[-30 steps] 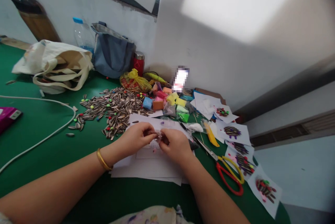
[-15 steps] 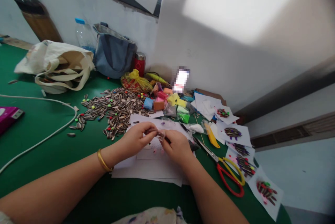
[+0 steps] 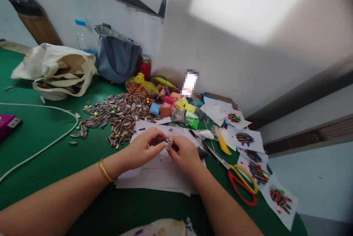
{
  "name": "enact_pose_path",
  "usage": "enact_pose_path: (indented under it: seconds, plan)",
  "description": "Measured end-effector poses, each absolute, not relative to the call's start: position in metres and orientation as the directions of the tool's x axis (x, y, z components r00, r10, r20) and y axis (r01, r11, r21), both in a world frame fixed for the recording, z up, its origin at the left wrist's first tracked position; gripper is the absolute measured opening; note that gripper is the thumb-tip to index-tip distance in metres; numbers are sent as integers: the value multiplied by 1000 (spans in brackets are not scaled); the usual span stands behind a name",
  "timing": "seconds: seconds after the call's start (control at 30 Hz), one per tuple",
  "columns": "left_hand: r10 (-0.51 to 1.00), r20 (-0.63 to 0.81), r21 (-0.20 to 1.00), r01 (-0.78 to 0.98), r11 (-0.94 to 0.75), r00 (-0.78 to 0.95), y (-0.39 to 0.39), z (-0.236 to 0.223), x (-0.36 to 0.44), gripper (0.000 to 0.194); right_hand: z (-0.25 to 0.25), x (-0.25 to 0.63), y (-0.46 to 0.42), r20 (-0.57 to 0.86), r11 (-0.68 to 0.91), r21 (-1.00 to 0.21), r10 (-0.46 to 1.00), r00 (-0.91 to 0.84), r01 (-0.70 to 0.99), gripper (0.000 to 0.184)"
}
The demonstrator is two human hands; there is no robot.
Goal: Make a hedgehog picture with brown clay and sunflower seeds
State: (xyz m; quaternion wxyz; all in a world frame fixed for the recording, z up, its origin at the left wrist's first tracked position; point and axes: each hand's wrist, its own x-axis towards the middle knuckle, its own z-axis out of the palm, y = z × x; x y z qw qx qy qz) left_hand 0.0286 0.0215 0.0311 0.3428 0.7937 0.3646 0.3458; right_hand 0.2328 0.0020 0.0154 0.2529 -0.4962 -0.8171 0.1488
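My left hand (image 3: pixel 143 147) and my right hand (image 3: pixel 184 153) meet above a stack of white paper sheets (image 3: pixel 157 173) on the green table (image 3: pixel 55 162). Both pinch a small clear plastic packet (image 3: pixel 168 143) between their fingertips, with a dark bit inside it. A gold bangle (image 3: pixel 106 171) circles my left wrist. A heap of striped sunflower seeds (image 3: pixel 118 112) dotted with small coloured beads lies just beyond my left hand.
Coloured clay packets (image 3: pixel 176 109) sit behind the paper. Red-and-yellow scissors (image 3: pixel 239 182), a yellow cutter (image 3: pixel 222 142) and paper cards with seed pictures (image 3: pixel 245 138) lie to the right. A canvas bag (image 3: pixel 57 68), blue bag (image 3: pixel 117 55), bottle (image 3: pixel 82 35), red flask (image 3: pixel 145 67) and white cable (image 3: pixel 46 144) are at the left.
The hands stay together over the paper; the packet between the fingertips has shifted slightly and the fingers have regripped it. The view has moved a little.
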Motion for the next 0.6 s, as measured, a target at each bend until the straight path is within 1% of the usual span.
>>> enact_pose_path:
  seconds: [0.1,0.2,0.3,0.37,0.43,0.5,0.6]
  plan:
    - [834,323,772,386,-505,447,24,28,29,18,15,232,1,284,491,-470,871,-401,734,9]
    - [816,337,724,425,-544,469,26,25,29,11,14,230,1,290,507,-458,862,-417,730,7]
    - [834,326,719,456,-525,446,25,25,29,18,12,229,1,285,509,-457,860,-423,729,6]
    - [853,325,770,410,-490,408,24,26,30,19,12,228,1,285,511,-469,860,-423,721,6]
    - [849,367,815,309,-491,380,23,26,29,15,12,228,0,289,510,-485,860,-420,710,8]
    - [819,441,812,226,-538,367,23,26,29,13,14,228,0,296,505,-500,863,-409,704,11]
    - [776,497,770,215,-600,388,24,26,28,11,15,228,-1,304,496,-509,868,-393,703,13]
